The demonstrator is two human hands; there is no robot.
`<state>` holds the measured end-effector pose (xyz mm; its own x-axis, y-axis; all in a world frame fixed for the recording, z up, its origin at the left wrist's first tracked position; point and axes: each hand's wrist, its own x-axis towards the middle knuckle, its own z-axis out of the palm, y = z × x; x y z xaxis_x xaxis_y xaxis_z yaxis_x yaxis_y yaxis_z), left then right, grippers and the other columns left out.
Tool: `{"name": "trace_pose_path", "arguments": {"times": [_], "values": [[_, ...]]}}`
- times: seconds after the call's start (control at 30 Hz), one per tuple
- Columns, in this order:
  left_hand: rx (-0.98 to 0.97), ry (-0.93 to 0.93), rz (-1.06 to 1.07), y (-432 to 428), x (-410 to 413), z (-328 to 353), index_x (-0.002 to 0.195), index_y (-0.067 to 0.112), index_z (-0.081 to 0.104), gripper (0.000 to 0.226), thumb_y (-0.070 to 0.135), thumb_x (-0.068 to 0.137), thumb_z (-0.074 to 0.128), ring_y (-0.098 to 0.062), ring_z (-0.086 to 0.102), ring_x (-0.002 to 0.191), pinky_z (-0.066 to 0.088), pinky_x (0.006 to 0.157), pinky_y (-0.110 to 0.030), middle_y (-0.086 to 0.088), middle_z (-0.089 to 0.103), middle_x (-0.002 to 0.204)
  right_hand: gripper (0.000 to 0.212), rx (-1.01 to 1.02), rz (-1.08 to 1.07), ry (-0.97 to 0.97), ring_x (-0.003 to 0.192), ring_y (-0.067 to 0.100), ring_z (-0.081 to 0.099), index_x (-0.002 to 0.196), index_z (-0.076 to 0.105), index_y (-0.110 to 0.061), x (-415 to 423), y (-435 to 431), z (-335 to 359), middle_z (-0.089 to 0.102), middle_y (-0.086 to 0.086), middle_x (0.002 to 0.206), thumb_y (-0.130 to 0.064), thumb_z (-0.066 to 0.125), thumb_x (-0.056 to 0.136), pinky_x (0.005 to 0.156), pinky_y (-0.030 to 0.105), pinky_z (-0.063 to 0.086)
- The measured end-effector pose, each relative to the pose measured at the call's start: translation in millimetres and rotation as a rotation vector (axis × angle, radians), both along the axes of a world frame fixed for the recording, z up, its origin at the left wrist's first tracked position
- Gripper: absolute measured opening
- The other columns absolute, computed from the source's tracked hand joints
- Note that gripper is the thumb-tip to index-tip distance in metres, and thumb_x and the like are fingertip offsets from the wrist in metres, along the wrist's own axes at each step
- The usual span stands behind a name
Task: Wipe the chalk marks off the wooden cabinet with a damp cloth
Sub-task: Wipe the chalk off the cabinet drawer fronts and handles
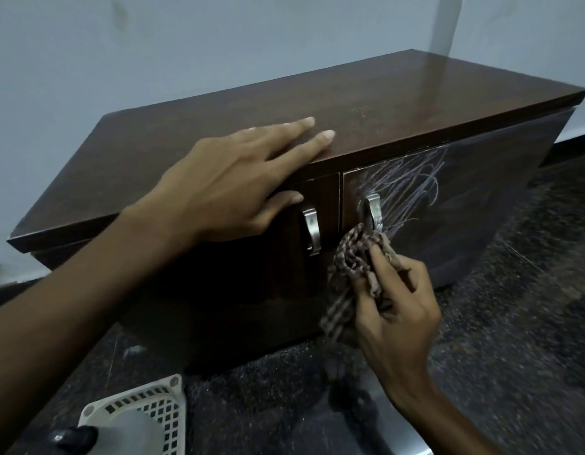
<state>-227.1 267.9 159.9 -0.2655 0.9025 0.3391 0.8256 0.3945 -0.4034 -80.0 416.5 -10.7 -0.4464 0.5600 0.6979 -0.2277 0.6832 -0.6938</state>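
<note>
We see one wooden cabinet [219,119] with two doors and two metal handles [311,233]. Our left hand [225,188] lies flat on its top front edge, fingers straight. Our right hand [396,310] grips one checked cloth [356,254] against the right door, touching the chalk marks [412,182]. One white lattice basket [153,408] sits near us.

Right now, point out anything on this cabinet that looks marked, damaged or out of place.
Pale chalk scribbles cover the upper left of the right door, tangled around its metal handle. They stand out sharply against the dark wood. The right hand holds the cloth just below them.
</note>
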Motion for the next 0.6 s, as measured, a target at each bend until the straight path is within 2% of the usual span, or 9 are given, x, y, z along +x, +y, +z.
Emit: {"name": "trace_pose_path", "arguments": {"times": [0.1, 0.2, 0.3, 0.4, 0.5, 0.6], "values": [[0.028, 0.066, -0.048, 20.0, 7.9, -11.5, 0.162, 0.022, 0.020, 0.058, 0.034, 0.107, 0.035, -0.029, 0.041, 0.146, 0.046, 0.108, -0.044, -0.008, 0.030, 0.165, 0.041, 0.049, -0.007, 0.022, 0.100, 0.014, 0.060, 0.124, 0.065, 0.001, -7.2, 0.4, 23.6, 0.059, 0.014, 0.108, 0.007, 0.073, 0.084, 0.086, 0.015, 0.050], [0.077, 0.100, -0.028, 28.4, 12.3, -24.4, 0.162, 0.018, 0.022, 0.061, 0.014, 0.105, 0.043, -0.028, 0.044, 0.145, 0.046, 0.109, -0.041, -0.009, 0.036, 0.162, 0.038, 0.107, -0.030, 0.073, 0.099, 0.007, 0.056, 0.124, 0.066, 0.001, -26.9, 5.1, 48.6, 0.059, 0.016, 0.106, 0.003, 0.071, 0.086, 0.087, 0.012, 0.047], [0.119, 0.179, -0.017, 28.0, 12.9, -31.5, 0.161, 0.016, 0.024, 0.064, 0.004, 0.101, 0.038, -0.028, 0.047, 0.142, 0.045, 0.110, -0.040, -0.010, 0.040, 0.160, 0.038, 0.184, -0.061, 0.077, 0.089, 0.010, 0.055, 0.124, 0.065, 0.001, -42.2, 9.0, 53.1, 0.058, 0.017, 0.100, 0.004, 0.066, 0.087, 0.072, 0.019, 0.051], [0.193, 0.297, -0.039, 29.6, 10.6, -40.2, 0.158, 0.015, 0.034, 0.056, 0.006, 0.104, 0.043, -0.028, 0.056, 0.134, 0.049, 0.107, -0.038, -0.011, 0.050, 0.153, 0.040, 0.256, -0.054, 0.016, 0.080, 0.014, 0.051, 0.125, 0.065, 0.000, -41.0, 11.3, 28.5, 0.056, 0.016, 0.096, 0.000, 0.058, 0.086, 0.060, 0.028, 0.047], [0.252, 0.411, -0.062, 31.6, 6.2, -45.7, 0.154, 0.015, 0.043, 0.051, 0.012, 0.105, 0.053, -0.026, 0.063, 0.126, 0.054, 0.100, -0.035, -0.009, 0.059, 0.145, 0.040, 0.164, -0.035, -0.072, 0.078, 0.014, 0.052, 0.122, 0.068, -0.004, -34.7, 6.7, -20.1, 0.055, 0.011, 0.092, 0.004, 0.060, 0.084, 0.065, 0.020, 0.047], [0.266, 0.463, -0.076, 32.7, 5.0, -46.5, 0.153, 0.015, 0.046, 0.049, 0.012, 0.105, 0.054, -0.025, 0.066, 0.122, 0.056, 0.097, -0.034, -0.008, 0.062, 0.142, 0.048, -0.077, -0.023, -0.180, 0.077, 0.011, 0.054, 0.124, 0.066, -0.007, -28.2, -3.5, -61.9, 0.052, 0.004, 0.090, 0.015, 0.068, 0.081, 0.082, 0.000, 0.039]]}}
